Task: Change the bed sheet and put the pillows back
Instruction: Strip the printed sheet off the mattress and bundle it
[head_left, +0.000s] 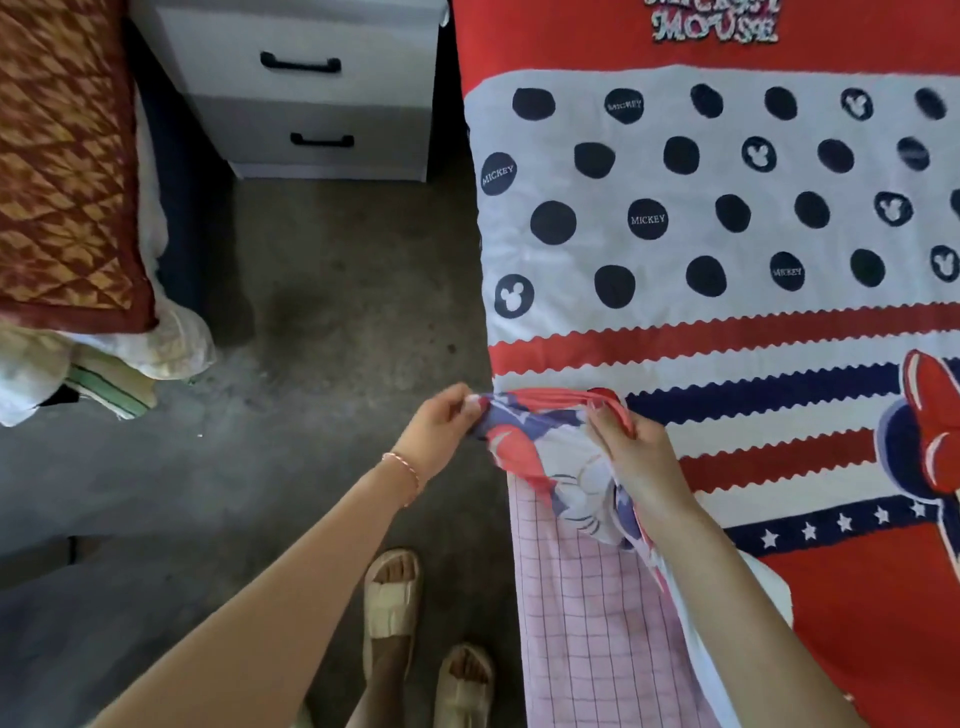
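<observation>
From the head camera, a printed bed sheet (727, 234), red with white bands, navy dots and cartoon lettering, lies spread over the bed on the right. Near the bed's side edge its border is gathered into a bunch between both hands. The left hand (441, 431) pinches the bunched hem out over the floor, fingers curled round the cloth. The right hand (631, 447) grips the fold on top of the mattress, fingers closed into the fabric. Below the lifted edge a pink checked under-sheet (587, 597) shows on the mattress side.

Across the concrete floor (322, 312), a quilted red-and-gold pillow (62, 166) rests on a heap of pale bedding at the left, well apart from the bed. A white bedside drawer unit (311, 93) stands between the two. Sandalled feet (415, 623) stand just beside the bed.

The sheet looks thin, light and limp; it will sag and wrinkle wherever unsupported, and likely slide over the layer beneath. Holding it along the hem with hands spread apart would probably keep it taut enough to pull straight or tuck.
</observation>
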